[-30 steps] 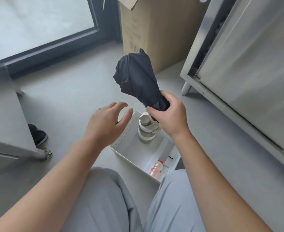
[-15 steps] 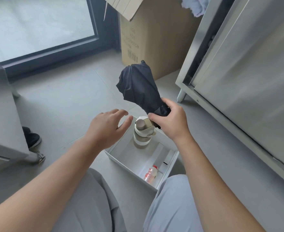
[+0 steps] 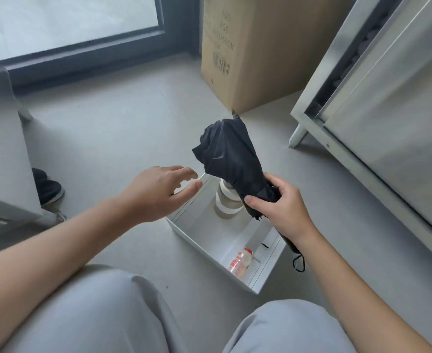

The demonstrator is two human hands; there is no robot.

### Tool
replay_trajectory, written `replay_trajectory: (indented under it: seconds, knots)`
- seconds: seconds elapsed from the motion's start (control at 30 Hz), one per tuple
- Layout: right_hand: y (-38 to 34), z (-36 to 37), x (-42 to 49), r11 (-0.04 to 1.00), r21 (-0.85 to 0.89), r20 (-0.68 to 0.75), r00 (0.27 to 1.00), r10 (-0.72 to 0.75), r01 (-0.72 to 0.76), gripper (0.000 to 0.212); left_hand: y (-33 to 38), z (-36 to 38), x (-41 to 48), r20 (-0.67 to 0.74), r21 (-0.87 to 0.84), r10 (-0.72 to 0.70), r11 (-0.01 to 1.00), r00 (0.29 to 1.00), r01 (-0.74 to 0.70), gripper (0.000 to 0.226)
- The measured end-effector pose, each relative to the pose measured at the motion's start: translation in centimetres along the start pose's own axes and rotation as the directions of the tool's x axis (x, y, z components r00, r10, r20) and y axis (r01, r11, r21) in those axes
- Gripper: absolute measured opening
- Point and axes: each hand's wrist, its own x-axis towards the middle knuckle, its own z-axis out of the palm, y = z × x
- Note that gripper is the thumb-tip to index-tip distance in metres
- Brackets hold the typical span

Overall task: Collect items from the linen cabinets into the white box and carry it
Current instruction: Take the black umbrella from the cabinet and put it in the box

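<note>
Umbrella (image 3: 231, 159): black and folded, held in your right hand (image 3: 279, 207) above the far right part of the box (image 3: 210, 225). It is over the box, not in it.
Umbrella axis: long axis tilted, nearer upright than flat. The canopy end points up and away from you, leaning left toward the carton (image 3: 260, 47). The handle end points down toward your right wrist and is hidden behind the hand.
Strap (image 3: 299, 263): thin black loop hanging below your right wrist, outside the box's right wall.
Right hand: fingers (image 3: 278, 180) curled round the narrow lower end of the canopy, thumb across the front.
Left hand (image 3: 159, 192): holds nothing. Fingers (image 3: 187, 173) straight and slightly spread, palm down, over the box's far left corner; near the umbrella, apart from it.
Box: white, open-topped, on the floor (image 3: 120, 128) just ahead of your knees, set corner-wise to you.
Cup (image 3: 226, 200): beige and white, upright in the box's far corner, its top hidden behind the umbrella.
Bottle (image 3: 240, 261): small, clear, red cap, lying on its side in the box's near right corner.
Cabinet (image 3: 388, 98): steel, to your right, door slid part open. Dark items show in the gap, too dim to name.
Carton: brown, barcode on its face, standing on the floor beyond the umbrella, beside the cabinet.
Shoe (image 3: 48, 187): dark, at far left on the floor.
</note>
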Motion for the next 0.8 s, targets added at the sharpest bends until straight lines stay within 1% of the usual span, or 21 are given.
replay_trajectory:
  seconds: [0.07, 0.13, 0.23, 0.3, 0.4, 0.47, 0.57, 0.7, 0.8]
  knots:
    - [1.9, 1.3, -1.0, 0.999, 0.039, 0.021, 0.999, 0.024, -0.025, 0.037, -2.3, 2.0, -1.3, 0.031, 0.045, -0.003, 0.999, 1.0, 0.001, 0.06]
    - [3.4, 2.6, -1.8, 0.996, 0.081, 0.008, 1.0, 0.022, -0.023, 0.041, -4.1, 4.4, -3.0, 0.04, 0.055, -0.038, 0.998, 0.998, 0.036, 0.058]
    - [5.3, 3.9, -2.5, 0.995, 0.097, -0.009, 1.0, -0.009, 0.01, 0.047, -5.8, 7.9, -5.1, 0.024, -0.002, -0.102, 0.995, 0.994, 0.102, 0.053]
    - [6.2, 4.3, -2.8, 0.997, 0.073, 0.04, 0.999, -0.013, 0.011, 0.05, -6.5, 9.5, -5.9, -0.011, -0.03, -0.132, 0.991, 0.991, 0.132, 0.054]
    - [8.0, 5.0, -3.4, 0.999, -0.026, 0.107, 0.993, 0.048, -0.046, 0.05, -7.1, 10.7, -6.7, -0.025, -0.05, -0.165, 0.985, 0.986, 0.164, 0.057]
    - [9.2, 5.4, -3.9, 0.989, -0.126, 0.094, 0.992, 0.09, -0.078, 0.05, -7.1, 11.1, -7.1, -0.019, -0.041, -0.168, 0.985, 0.986, 0.167, 0.053]
    - [10.2, 5.7, -3.8, 0.954, -0.284, 0.049, 0.992, 0.115, -0.097, 0.048, -7.1, 11.3, -7.6, -0.006, -0.034, -0.158, 0.987, 0.987, 0.157, 0.052]
    - [10.9, 5.6, -3.4, 0.911, -0.385, -0.01, 0.988, 0.156, -0.148, 0.045, -7.5, 11.0, -7.4, -0.021, -0.03, -0.175, 0.984, 0.984, 0.174, 0.05]
    - [11.3, 5.6, -3.1, 0.863, -0.485, 0.015, 0.985, 0.174, -0.145, 0.043, -7.7, 10.5, -7.2, -0.045, 0.008, -0.162, 0.987, 0.986, 0.163, 0.047]
